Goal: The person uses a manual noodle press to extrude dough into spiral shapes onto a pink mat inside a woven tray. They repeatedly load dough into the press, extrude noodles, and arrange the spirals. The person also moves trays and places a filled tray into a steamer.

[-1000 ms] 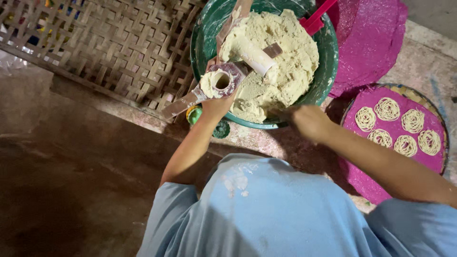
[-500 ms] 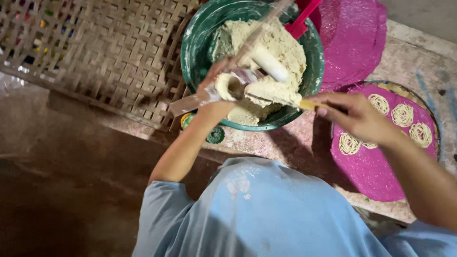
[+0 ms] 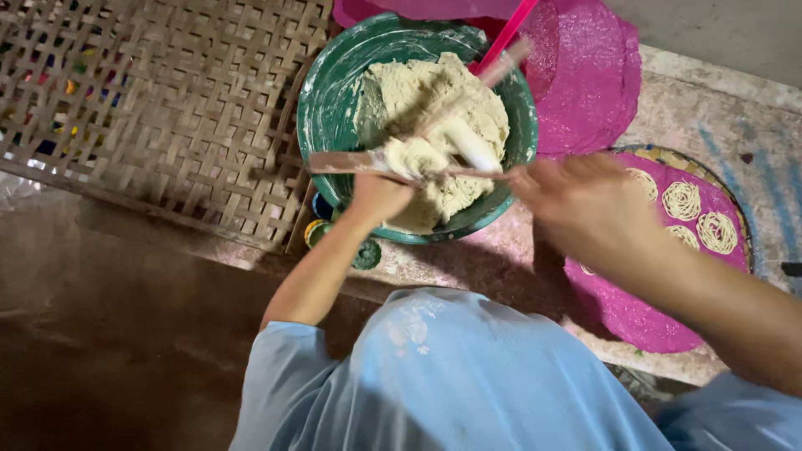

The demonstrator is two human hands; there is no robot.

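Observation:
A green bowl [image 3: 327,100] full of pale dough [image 3: 434,108] stands in front of me. My left hand [image 3: 378,196] grips a wooden press [image 3: 351,162] with handles, its mouth packed with dough, held over the bowl's near rim. My right hand [image 3: 576,200] is blurred, at the right end of the press handle, just right of the bowl; I cannot tell whether it grips it. A pink spatula [image 3: 510,33] leans in the bowl's far side.
A woven bamboo mat [image 3: 150,108] lies to the left. A round tray with a pink cloth [image 3: 635,309] at the right carries several coiled dough spirals [image 3: 700,217]. More pink cloth [image 3: 585,75] lies behind the bowl. Small lids [image 3: 322,230] sit below the bowl.
My right hand has swung from the tray side leftwards to the press handle. The press has turned level across the bowl's near edge in my left hand.

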